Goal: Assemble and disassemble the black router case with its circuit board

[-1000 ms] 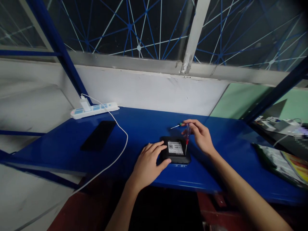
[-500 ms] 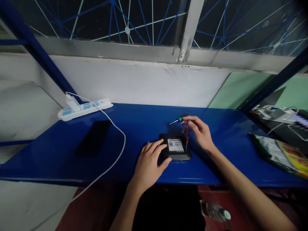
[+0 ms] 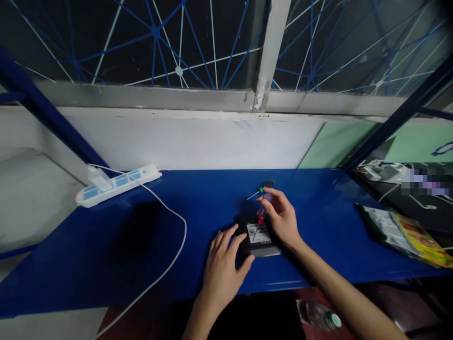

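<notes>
A black flat box-shaped device (image 3: pixel 267 250) with a white printed label (image 3: pixel 264 234) lies on the blue table. My left hand (image 3: pixel 224 262) rests at its left side, fingers spread, fingertips and thumb touching the edge. In my right hand (image 3: pixel 283 215) is a screwdriver (image 3: pixel 261 216) with a clear purplish handle and a red collar, pinched between thumb and fingers. Its thin shaft slants down to the left over the label; whether the tip touches is hard to tell. Just behind that hand lies a second screwdriver (image 3: pixel 261 190), dark-handled with a green collar.
A white power strip (image 3: pixel 120 184) with a plugged-in charger stands at the back left, its white cable (image 3: pixel 182 236) looping across the blue table (image 3: pixel 198 198). A black phone-like slab (image 3: pixel 138 226) lies left. A colourful packet (image 3: pixel 403 233) is at right. A bottle (image 3: pixel 320 315) sits below the edge.
My right hand has shifted the screwdriver from the device's right edge leftward over the label, tilting it. My left hand stays on the device. The camera view has tipped upward.
</notes>
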### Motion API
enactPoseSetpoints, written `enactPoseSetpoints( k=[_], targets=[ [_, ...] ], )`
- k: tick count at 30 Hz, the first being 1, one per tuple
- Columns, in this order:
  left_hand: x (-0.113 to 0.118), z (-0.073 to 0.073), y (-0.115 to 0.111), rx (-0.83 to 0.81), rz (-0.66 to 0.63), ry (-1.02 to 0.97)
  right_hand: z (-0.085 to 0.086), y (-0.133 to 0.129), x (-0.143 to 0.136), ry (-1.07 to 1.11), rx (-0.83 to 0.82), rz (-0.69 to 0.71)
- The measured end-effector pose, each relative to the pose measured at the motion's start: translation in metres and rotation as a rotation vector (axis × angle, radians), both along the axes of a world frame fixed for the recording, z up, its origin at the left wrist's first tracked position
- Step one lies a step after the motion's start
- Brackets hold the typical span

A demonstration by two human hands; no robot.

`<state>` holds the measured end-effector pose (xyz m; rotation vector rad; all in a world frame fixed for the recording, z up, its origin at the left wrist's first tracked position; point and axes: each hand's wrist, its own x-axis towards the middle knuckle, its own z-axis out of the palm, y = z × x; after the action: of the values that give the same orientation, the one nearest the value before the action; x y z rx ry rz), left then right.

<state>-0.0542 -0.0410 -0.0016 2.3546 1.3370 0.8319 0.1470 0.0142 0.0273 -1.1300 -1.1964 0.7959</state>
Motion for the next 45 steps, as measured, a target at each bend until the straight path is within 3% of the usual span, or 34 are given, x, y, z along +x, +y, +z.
enactPoseSetpoints(
  k=[11, 17, 22, 29, 37, 41, 45],
  targets=[
    [-0.002, -0.008, -0.001, -0.016, -0.014, 0.009, -0.014, -0.008, -0.012, -0.04, 0.029, -0.049],
    [-0.004, -0.007, 0.0, -0.027, -0.029, 0.062, -0.018, -0.009, -0.012, -0.026, 0.029, -0.003],
    [-0.005, -0.007, 0.003, -0.008, -0.035, 0.06, -0.014, -0.006, -0.012, -0.021, 0.041, -0.191],
    [-0.003, -0.005, 0.003, -0.007, -0.017, 0.013, -0.011, -0.011, -0.012, 0.055, 0.02, -0.029],
    [-0.001, 0.002, 0.006, -0.08, 0.014, -0.03, -0.016, -0.008, -0.004, -0.057, 0.076, -0.096],
    [0.0, 0.005, 0.003, -0.089, 0.003, -0.049, -0.009, -0.014, -0.007, 0.058, -0.016, -0.027],
    [-0.002, 0.004, 0.001, -0.048, 0.012, -0.02, -0.009, -0.016, -0.01, 0.005, 0.015, 0.042]
  ],
)
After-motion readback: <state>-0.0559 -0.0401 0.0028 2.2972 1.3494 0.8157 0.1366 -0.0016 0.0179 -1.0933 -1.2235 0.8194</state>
